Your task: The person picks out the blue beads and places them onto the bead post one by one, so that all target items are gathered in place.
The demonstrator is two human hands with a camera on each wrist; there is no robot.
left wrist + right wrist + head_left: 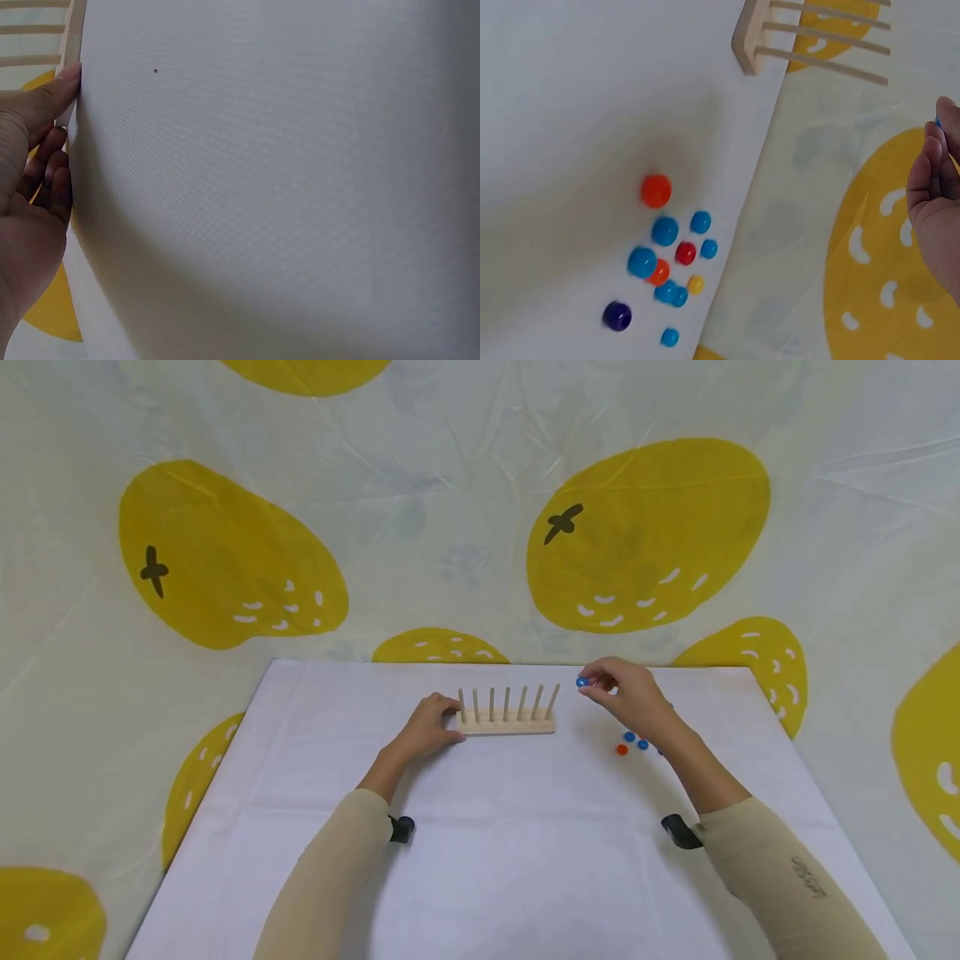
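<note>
A pale wooden peg rack (506, 727) with a row of several upright pegs stands toward the back of the white table. My left hand (429, 727) holds its left end, thumb at the front edge and fingers behind; in the left wrist view the thumb (56, 97) lies against the rack's end. Raised off the table to the right of the rack, my right hand (633, 697) pinches a blue bead (582, 682) between thumb and fingertips, close to the rightmost peg. In the right wrist view the fingers hide most of that bead.
Loose beads lie on the table below the right hand: an orange bead (656, 191), a red bead (685, 253), a yellow bead (696, 284), a dark purple bead (617, 316) and several blue ones. A cloth with yellow fruit print (648, 535) hangs behind the table (525, 860).
</note>
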